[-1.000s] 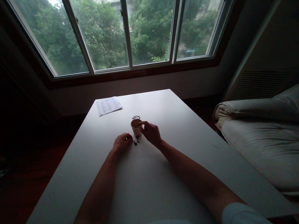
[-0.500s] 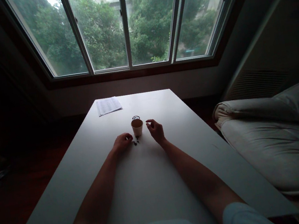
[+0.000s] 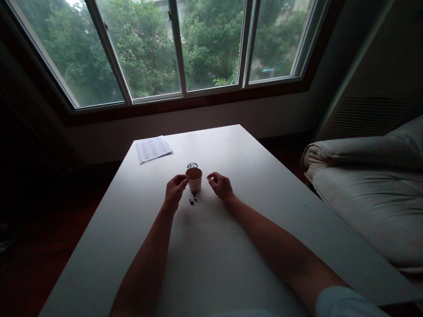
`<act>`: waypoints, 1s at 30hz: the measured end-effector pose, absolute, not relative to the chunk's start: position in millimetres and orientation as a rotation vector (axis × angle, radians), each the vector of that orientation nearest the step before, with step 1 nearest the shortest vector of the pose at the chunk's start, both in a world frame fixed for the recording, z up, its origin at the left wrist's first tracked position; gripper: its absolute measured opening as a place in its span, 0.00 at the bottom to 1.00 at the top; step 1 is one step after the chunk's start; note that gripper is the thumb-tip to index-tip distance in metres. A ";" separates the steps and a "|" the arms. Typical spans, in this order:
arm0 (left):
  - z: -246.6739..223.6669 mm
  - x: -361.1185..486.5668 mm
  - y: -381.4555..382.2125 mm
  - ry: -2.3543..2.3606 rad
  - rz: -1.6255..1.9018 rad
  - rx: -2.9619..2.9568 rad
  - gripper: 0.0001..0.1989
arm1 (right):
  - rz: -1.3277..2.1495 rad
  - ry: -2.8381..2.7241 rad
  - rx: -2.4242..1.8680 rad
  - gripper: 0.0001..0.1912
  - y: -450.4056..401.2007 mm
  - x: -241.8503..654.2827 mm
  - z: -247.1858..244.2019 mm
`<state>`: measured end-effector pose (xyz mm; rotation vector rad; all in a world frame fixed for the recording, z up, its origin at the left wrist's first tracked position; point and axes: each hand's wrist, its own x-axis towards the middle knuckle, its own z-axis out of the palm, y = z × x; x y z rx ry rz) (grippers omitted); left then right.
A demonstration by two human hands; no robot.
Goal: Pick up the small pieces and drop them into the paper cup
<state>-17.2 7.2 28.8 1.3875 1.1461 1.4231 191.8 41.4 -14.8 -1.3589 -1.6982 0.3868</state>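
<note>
A paper cup [image 3: 195, 184] stands upright on the white table [image 3: 213, 266], its brown inside showing. My left hand [image 3: 176, 189] is at the cup's left rim, thumb and fingers pinched together; whatever is between them is too small to make out. To the right of the cup, a little apart from it, my right hand [image 3: 220, 185] is held with its fingers curled in and thumb near the forefinger; I cannot see what it holds, if anything. Several small dark pieces [image 3: 192, 202] lie in front of the cup. Just behind it is a dark-rimmed round object [image 3: 192, 165], partly hidden.
Printed sheets of paper [image 3: 154, 149] lie at the table's far left corner. A pale padded couch [image 3: 388, 194] stands along the right side. Beyond the table's far end is a wall with a wide window [image 3: 174, 35].
My left hand has risen from the tabletop beside the dark pieces, moving forward to the cup's rim. My right hand has stayed in place, its fingertips now drawn closer together.
</note>
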 end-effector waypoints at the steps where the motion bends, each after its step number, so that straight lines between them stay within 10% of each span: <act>1: 29.2 -14.4 6.8 1.146 1.432 1.382 0.16 | 0.387 -1.703 -1.363 0.15 41.3 191.3 -15.2; 21: 15.4 -25.1 7.4 1.568 1.442 1.693 0.14 | 0.355 -1.960 -1.216 0.11 26.0 181.9 -10.3; 30: 0.9 -41.5 5.9 1.723 0.887 2.026 0.09 | 0.263 -2.353 -1.222 0.14 20.7 176.6 -10.6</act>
